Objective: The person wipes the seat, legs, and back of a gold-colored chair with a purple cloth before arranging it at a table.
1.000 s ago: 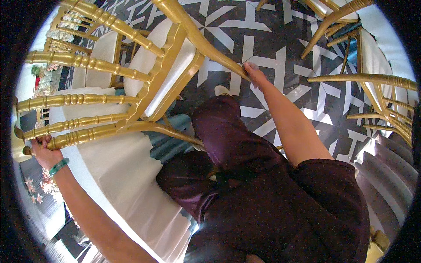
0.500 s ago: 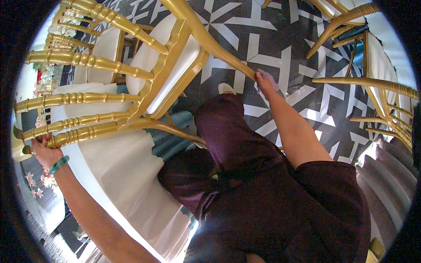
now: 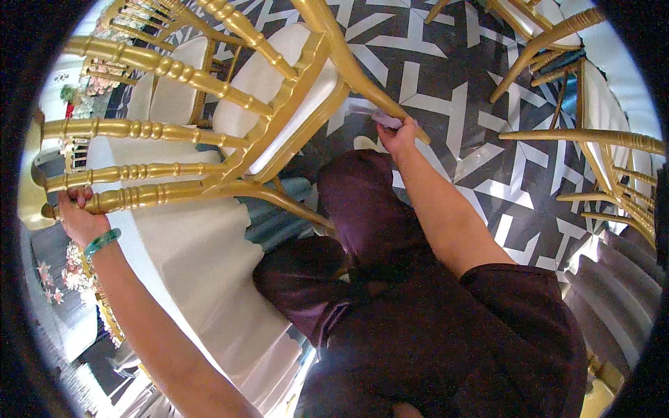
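A gold chair (image 3: 150, 195) with turned spindles in its back and a white seat pad (image 3: 293, 122) is tipped over in front of me. My left hand (image 3: 82, 214), below a green bangle (image 3: 102, 241), is closed around the end of a back post at far left. Out at the lower end of one leg, my right hand (image 3: 400, 137) is closed on a thin pale cloth (image 3: 388, 120). The cloth lies against the leg, and the fingers partly cover it.
A table draped in a cream cloth (image 3: 181, 244) stands close at left. More gold chairs (image 3: 585, 134) are at right, and another (image 3: 182, 80) stands behind the tipped one. The floor (image 3: 435, 104) is patterned black and white. Pink flowers (image 3: 80, 272) show at far left.
The tipped chair has shifted slightly to the right in view. My right hand has bent inward at the leg, and the cloth now shows on its left side. My left hand keeps its grip.
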